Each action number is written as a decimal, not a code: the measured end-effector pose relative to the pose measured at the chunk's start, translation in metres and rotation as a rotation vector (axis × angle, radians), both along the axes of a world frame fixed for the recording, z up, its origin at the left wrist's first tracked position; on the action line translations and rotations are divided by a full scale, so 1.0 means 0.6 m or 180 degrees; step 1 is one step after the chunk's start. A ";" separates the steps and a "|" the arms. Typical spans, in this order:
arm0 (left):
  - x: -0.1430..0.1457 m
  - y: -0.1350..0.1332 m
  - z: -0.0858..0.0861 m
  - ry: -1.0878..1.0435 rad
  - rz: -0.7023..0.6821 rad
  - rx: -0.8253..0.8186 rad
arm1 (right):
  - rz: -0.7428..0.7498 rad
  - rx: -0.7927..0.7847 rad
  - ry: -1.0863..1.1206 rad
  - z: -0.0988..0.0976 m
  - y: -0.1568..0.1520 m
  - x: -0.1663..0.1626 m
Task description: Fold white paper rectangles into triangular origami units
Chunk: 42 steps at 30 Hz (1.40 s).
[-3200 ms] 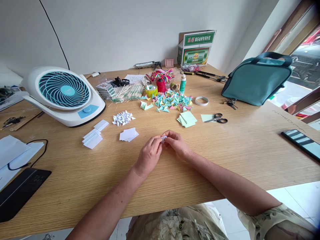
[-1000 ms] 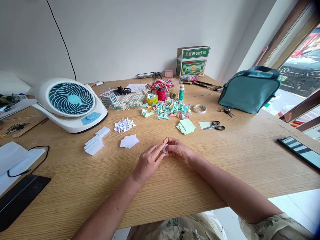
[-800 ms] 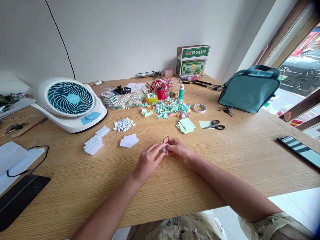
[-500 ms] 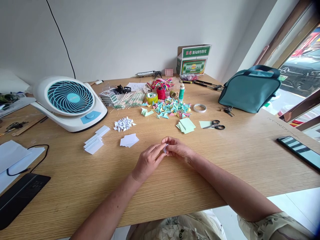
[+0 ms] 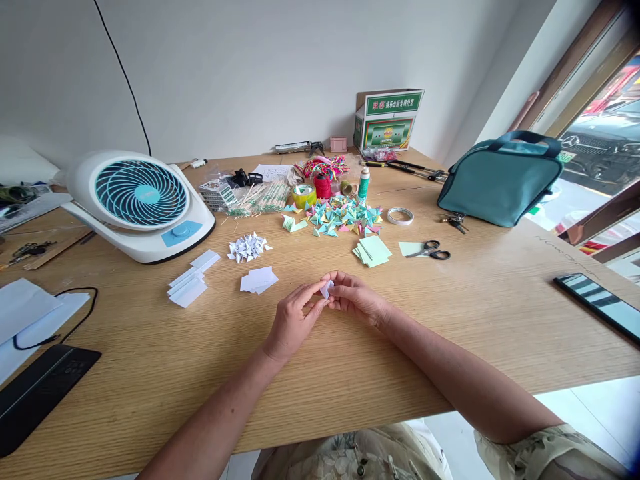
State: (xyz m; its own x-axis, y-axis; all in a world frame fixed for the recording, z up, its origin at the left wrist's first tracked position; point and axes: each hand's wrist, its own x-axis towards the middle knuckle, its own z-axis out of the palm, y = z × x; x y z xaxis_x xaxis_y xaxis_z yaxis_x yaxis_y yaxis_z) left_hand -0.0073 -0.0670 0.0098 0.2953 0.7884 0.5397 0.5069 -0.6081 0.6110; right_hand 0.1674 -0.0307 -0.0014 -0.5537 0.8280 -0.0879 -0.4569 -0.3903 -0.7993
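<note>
My left hand and my right hand meet over the middle of the wooden table. Both pinch one small folded white paper piece between their fingertips. Just beyond my left hand lies a small stack of white paper slips. Behind it sits a pile of folded white triangles. Further back is a heap of folded coloured triangles, with a stack of green paper squares to its right.
A white and teal desk fan stands at the left. Scissors, a tape roll, a teal bag, a phone, more white strips, a black device with cable and a green carton surround the hands.
My hands stay in the same spot. My left fingers have shifted on the white piece, and more of it shows between the fingertips. The view has shifted only a little since a second ago.
</note>
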 end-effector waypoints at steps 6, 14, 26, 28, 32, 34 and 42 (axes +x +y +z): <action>0.000 0.000 0.002 0.0224 0.0036 0.0219 | -0.0072 0.0049 -0.0116 0.002 -0.002 -0.003; -0.003 0.001 -0.004 0.0242 0.0167 0.0250 | -0.0210 0.0408 -0.0317 0.009 -0.006 -0.011; -0.002 0.000 0.000 0.0764 0.0111 0.0675 | -0.0632 0.0643 -0.0707 -0.001 -0.009 -0.023; -0.003 0.002 -0.001 0.0646 0.0058 0.0553 | -0.0693 0.0626 -0.0725 -0.001 -0.010 -0.025; -0.005 0.006 0.002 0.0282 0.0149 0.0246 | -0.0598 0.0564 -0.0602 0.004 -0.008 -0.019; -0.005 0.006 0.003 0.0082 0.0195 0.0101 | -0.0534 0.0567 -0.0546 0.005 -0.006 -0.013; -0.003 0.007 -0.002 -0.0320 0.0170 -0.0287 | -0.0413 0.0619 -0.0501 -0.005 0.000 -0.008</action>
State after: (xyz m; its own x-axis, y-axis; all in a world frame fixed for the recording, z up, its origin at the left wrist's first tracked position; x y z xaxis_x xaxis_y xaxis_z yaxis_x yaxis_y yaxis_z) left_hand -0.0093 -0.0626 0.0084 0.1996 0.8481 0.4908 0.4706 -0.5223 0.7112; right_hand 0.1628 -0.0304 -0.0045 -0.4341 0.9008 0.0033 -0.3574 -0.1689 -0.9185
